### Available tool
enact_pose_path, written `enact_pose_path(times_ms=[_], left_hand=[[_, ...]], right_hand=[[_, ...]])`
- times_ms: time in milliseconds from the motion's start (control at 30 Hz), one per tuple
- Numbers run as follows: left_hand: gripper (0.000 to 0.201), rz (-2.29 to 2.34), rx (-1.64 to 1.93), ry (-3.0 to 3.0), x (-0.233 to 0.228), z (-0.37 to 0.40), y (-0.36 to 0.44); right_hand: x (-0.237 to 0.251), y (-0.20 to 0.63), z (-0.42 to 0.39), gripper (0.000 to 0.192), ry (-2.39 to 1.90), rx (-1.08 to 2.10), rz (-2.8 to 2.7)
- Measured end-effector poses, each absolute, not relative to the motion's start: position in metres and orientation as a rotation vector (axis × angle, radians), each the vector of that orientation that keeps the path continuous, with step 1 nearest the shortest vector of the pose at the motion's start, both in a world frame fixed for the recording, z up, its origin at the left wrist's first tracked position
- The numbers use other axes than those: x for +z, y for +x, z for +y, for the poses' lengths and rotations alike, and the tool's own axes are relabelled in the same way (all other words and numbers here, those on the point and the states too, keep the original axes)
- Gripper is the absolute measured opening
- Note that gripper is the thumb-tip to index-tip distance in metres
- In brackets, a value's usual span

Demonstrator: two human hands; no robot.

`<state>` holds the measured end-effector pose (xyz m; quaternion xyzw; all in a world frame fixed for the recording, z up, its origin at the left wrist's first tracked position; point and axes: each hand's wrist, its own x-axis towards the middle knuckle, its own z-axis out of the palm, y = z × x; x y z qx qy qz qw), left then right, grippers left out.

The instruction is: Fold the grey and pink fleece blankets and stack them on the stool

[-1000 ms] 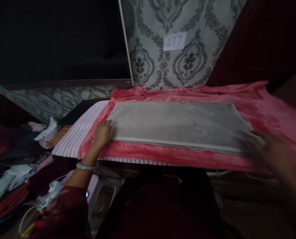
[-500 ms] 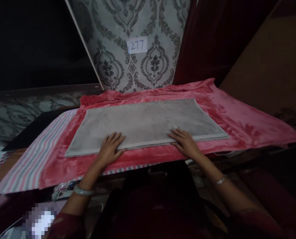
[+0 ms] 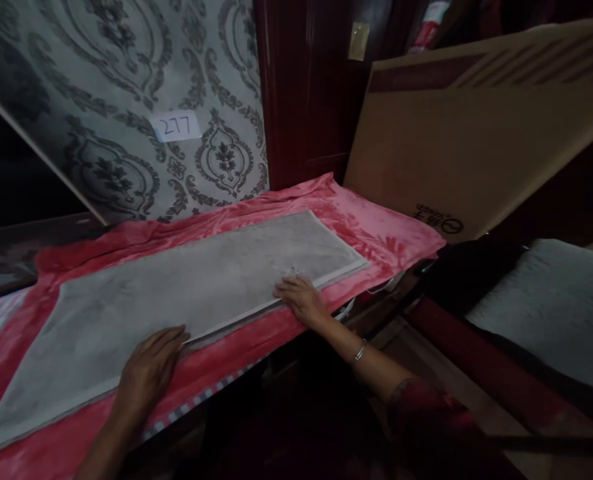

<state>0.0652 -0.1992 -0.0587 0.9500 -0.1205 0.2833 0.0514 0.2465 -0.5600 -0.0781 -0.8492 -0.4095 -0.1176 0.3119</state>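
A grey folded cloth (image 3: 191, 280), towel-like with a pale edge, lies spread in a long flat shape on a red plush blanket (image 3: 246, 340). My left hand (image 3: 149, 367) rests at its near edge, fingers stretched and close together, the thumb side by the pale border. Farther right, my right hand (image 3: 301, 301) lies flat on the cloth's near edge with its fingers extended. Just beyond those fingertips is a small light mark on the grey surface. The undersides of both hands are hidden.
A big cardboard sheet or box (image 3: 466, 133) leans behind the blanket's right end. Patterned wallpaper with a paper label (image 3: 176, 125) reading 277 stands behind, beside a dark red door (image 3: 311, 93). A grey cushion-like surface (image 3: 551, 313) is at the right.
The view has swung to the right, bringing the cardboard and grey surface into sight. My left hand has turned, its fingers now pointing more to the right; my right hand stays on the cloth's edge.
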Motion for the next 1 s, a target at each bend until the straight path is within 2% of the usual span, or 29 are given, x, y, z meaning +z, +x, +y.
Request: enact_pose_path(times_ms=[233,500,733,833,1000], left_hand=[[0.04,-0.438,0.965,2.947,-0.059,-0.196,0.069],[0.041,-0.514,0.921,3.016,-0.055,-0.192,0.074],[0.034,-0.5,0.938,2.896,-0.056,-0.188,0.066],[0.032,-0.368,0.845,2.853,-0.043,-0.191,0.061],[0.043,-0.241,0.684,2.858,0.003,-0.225,0.112]], right_hand=[[-0.08,0.25,-0.564,0.032,-2.227,-0.48,-1.065],[-0.069,0.285,-0.633,0.05,-2.557,-0.422,-0.692],[-0.077,0.288,-0.661,0.041,-2.506,-0.416,-0.786],[-0.068,0.292,-0.665,0.032,-2.427,-0.407,-0.851],[-0.032,0.319,-0.645,0.046,-2.443,-0.477,-0.82]])
